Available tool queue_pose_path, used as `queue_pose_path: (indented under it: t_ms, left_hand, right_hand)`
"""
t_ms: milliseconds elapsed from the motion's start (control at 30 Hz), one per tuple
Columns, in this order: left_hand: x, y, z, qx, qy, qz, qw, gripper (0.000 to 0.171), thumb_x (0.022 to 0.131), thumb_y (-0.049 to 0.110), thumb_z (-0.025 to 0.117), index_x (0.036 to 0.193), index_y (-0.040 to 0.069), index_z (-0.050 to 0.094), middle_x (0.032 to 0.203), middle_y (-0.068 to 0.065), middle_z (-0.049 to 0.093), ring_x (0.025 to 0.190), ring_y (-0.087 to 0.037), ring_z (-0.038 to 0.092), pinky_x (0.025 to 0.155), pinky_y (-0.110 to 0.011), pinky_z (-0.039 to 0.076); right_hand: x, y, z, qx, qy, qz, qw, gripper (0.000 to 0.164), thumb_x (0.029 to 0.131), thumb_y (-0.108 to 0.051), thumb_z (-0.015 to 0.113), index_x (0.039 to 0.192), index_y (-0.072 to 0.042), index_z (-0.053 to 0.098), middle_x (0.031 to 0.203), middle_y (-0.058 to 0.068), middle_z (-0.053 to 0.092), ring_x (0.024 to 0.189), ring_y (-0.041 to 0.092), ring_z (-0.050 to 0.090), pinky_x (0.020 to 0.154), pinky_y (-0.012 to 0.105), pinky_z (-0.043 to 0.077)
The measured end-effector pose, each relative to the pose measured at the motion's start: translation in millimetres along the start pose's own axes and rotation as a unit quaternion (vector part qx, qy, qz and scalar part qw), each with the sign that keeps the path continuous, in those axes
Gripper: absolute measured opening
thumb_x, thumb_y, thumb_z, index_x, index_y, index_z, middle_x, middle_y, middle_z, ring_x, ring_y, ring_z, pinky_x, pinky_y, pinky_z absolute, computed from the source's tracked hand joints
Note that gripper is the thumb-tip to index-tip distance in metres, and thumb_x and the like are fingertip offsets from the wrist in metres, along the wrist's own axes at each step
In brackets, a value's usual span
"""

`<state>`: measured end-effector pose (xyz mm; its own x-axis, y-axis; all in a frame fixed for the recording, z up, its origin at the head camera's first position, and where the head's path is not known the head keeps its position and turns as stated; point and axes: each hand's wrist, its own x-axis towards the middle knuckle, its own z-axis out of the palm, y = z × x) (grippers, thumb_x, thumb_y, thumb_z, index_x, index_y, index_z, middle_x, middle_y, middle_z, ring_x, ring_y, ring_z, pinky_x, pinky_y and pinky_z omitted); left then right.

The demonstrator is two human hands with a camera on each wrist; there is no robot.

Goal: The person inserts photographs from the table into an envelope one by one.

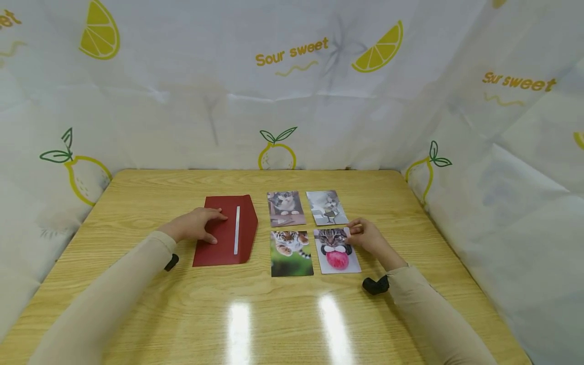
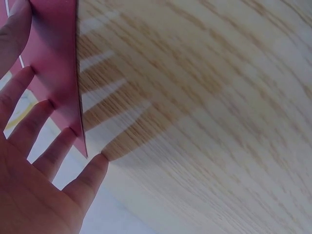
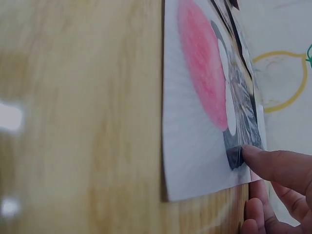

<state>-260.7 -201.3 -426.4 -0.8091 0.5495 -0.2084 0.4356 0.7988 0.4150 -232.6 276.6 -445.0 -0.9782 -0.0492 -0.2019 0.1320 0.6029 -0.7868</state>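
My left hand [image 1: 196,225] lies with spread fingers on a red envelope [image 1: 216,257] at the left, its pointed flap turned to the right. A white strip [image 1: 236,230] runs along the envelope. In the left wrist view the fingertips [image 2: 48,105] touch the red paper, and the little finger reaches past its edge. My right hand [image 1: 368,239] pinches the upper right edge of a photo card [image 1: 337,259] showing a striped cat with a pink ball. In the right wrist view the thumb [image 3: 263,158] presses on the card's face, with the other fingers at its edge.
Left of that card lies a tiger card [image 1: 292,262]. Behind them are a kitten card [image 1: 286,205] and a pale cat card with a glass [image 1: 323,205]. All lie on a wooden table [image 1: 191,314], enclosed by a white lemon-printed curtain [image 1: 196,101]. Black pieces [image 1: 375,286] sit by both wrists.
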Motion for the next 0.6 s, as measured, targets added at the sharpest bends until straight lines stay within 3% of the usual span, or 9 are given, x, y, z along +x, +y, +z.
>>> queue_pose_path:
  t_ms: [267,500,600]
  left_hand:
    - [-0.8,-0.6,0.1,-0.002,0.001,-0.002,1.0000,0.062,0.082,0.022,0.078,0.137,0.005,0.054,0.151,-0.026,0.035,0.137,-0.048,0.031,0.109,-0.057,0.035]
    - [-1.1,0.3,-0.8,-0.004,0.001,-0.001,1.0000,0.062,0.082,0.021,0.078,0.136,0.005,0.054,0.151,-0.026,0.035,0.138,-0.047,0.031,0.109,-0.056,0.036]
    - [-1.6,1.5,-1.7,-0.004,0.002,0.001,1.0000,0.062,0.082,0.022,0.078,0.136,0.005,0.054,0.151,-0.026,0.035,0.138,-0.048,0.031,0.109,-0.056,0.036]
  right_hand:
    - [-1.5,-2.1,1.1,0.028,-0.005,0.005,1.000,0.044,0.082,0.004,0.073,0.118,0.007,0.048,0.103,0.020,0.058,0.086,0.019,0.056,0.067,0.022,0.048]
    - [-4.8,-3.8,-0.2,0.075,0.000,-0.032,0.997,0.045,0.085,0.008,0.066,0.123,0.011,0.043,0.111,0.024,0.052,0.083,0.013,0.057,0.067,0.020,0.053]
    - [-4.4,-5.0,-2.0,0.070,0.001,-0.038,0.997,0.046,0.085,0.007,0.066,0.125,0.010,0.043,0.115,0.027,0.051,0.085,0.014,0.059,0.068,0.019,0.053]
